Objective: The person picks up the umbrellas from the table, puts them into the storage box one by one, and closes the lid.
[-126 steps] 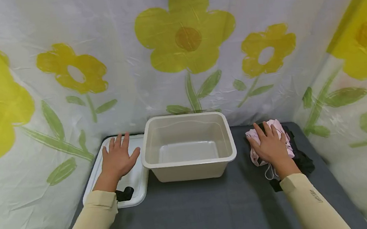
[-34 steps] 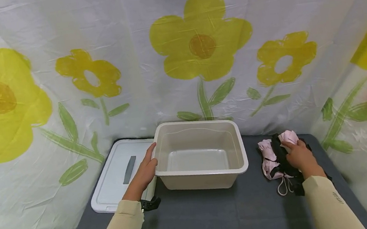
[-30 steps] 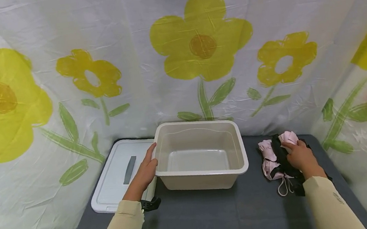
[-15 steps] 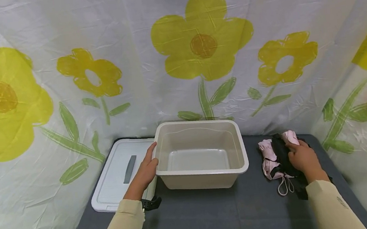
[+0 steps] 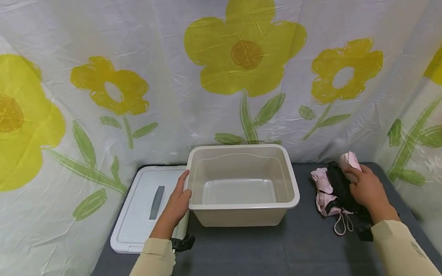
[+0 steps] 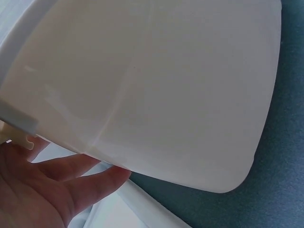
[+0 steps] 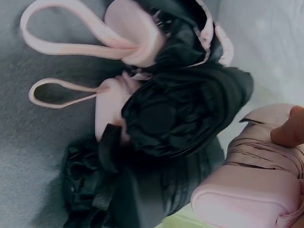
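Note:
My left hand [image 5: 175, 208] touches the left side of a beige plastic bin [image 5: 237, 221], just under its rim. In the left wrist view its fingers [image 6: 97, 187] lie fairly straight against the bin's wall. At the right, my right hand [image 5: 368, 189] grips a pink folded umbrella [image 5: 349, 160], with the thumb across its wrapped fabric in the right wrist view. That umbrella is raised beside a pile holding a black folded umbrella [image 7: 185, 114] and more pink and black ones. Pink strap loops [image 7: 61, 47] hang off some handles. My right palm hides part of the pile.
Left of the bin lies a white lid [image 5: 136, 222] with a grey handle, partly under my left forearm. The dark grey tabletop [image 5: 240, 264] extends in front. A flower-print curtain [image 5: 177, 115] stands close behind and on both sides.
Earlier both hands hovered apart, over lid and pile. The left has since come to the bin's side. The right has taken hold of the pink umbrella and shifted it slightly up and right.

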{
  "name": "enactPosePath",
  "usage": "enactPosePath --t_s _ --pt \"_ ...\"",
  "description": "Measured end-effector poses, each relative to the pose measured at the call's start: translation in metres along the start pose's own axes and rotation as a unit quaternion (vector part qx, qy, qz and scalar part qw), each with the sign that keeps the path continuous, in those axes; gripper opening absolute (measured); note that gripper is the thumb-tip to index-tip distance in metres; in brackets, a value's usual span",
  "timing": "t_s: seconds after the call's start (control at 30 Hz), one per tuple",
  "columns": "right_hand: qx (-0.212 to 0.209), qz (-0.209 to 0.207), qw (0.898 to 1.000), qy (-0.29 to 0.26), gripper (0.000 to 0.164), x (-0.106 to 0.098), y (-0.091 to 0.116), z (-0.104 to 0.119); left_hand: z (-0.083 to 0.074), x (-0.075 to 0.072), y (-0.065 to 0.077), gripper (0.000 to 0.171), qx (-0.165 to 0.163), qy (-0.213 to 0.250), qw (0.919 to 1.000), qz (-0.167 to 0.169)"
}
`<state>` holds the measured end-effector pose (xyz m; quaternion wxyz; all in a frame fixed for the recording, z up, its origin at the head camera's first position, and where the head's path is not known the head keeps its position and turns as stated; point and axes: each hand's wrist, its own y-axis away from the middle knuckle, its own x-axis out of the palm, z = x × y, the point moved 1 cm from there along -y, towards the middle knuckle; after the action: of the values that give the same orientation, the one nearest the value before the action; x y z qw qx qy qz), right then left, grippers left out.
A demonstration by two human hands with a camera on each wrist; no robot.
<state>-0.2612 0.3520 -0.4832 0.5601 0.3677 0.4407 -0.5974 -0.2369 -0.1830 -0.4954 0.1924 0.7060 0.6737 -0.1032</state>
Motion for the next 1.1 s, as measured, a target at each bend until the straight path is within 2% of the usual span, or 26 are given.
enactPosePath --t_s 0.3,0.57,0.93,1.1 --pt "-0.016 -0.015 1.0 -0.017 0.045 -0.008 0.002 0.019 -0.002 0.002 0.001 0.069 -0.004 -0.005 1.0 -0.001" --pt "-0.03 -0.012 0.999 -0.03 0.046 -0.014 0.003 0.041 -0.002 0.0 0.001 0.073 -0.011 -0.028 0.9995 -0.007" --pt "-0.048 -0.014 0.998 -0.038 0.046 -0.019 0.0 0.069 -0.002 0.002 0.004 0.072 -0.008 -0.021 0.9998 -0.002" --pt "-0.07 -0.02 0.996 -0.042 0.045 -0.026 0.001 0.088 -0.004 0.003 0.007 0.071 -0.003 -0.017 0.9998 -0.004"
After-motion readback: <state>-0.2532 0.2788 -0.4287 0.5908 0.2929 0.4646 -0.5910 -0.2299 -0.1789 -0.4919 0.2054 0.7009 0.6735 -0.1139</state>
